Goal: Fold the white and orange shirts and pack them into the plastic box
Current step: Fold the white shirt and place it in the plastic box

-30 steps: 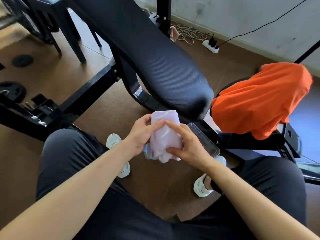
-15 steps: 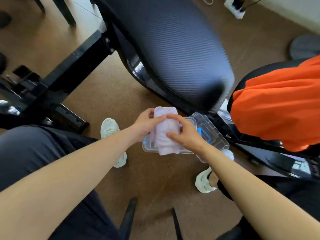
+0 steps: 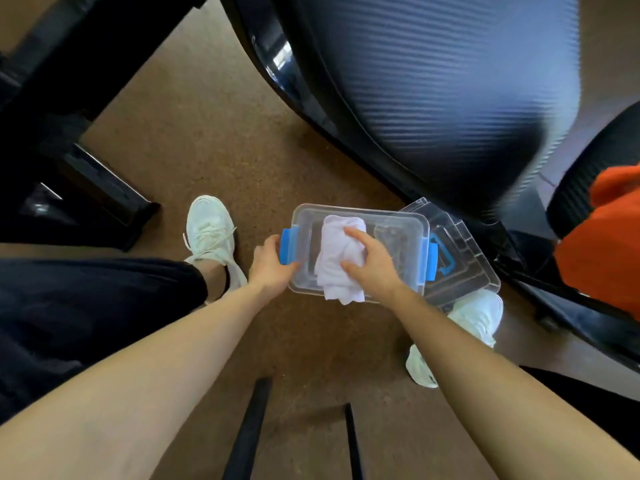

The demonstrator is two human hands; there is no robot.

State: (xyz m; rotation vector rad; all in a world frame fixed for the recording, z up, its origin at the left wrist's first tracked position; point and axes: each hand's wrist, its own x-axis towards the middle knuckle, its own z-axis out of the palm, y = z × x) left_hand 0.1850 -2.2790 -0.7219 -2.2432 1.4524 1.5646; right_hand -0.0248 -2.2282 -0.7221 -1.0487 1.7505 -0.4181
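A clear plastic box (image 3: pixel 408 223) with blue latches sits on the brown floor between my feet. The folded white shirt (image 3: pixel 337 258) lies in its left half, its near end hanging over the front rim. My right hand (image 3: pixel 372 263) rests on top of the shirt, gripping it. My left hand (image 3: pixel 272 265) grips the box's left end at the blue latch. The orange shirt (image 3: pixel 602 244) is draped over a black seat at the right edge, partly cut off by the frame.
The clear lid (image 3: pixel 460 258) with a blue handle lies under the box's right side. A black padded bench (image 3: pixel 433 91) looms above the box. My white shoes (image 3: pixel 209 230) flank it. A black frame (image 3: pixel 86 188) stands at left, and two dark bars (image 3: pixel 249 431) cross the near floor.
The view has tilted down and closer. The white shirt has gone down into the box. My left hand left the shirt and took hold of the box's left end.
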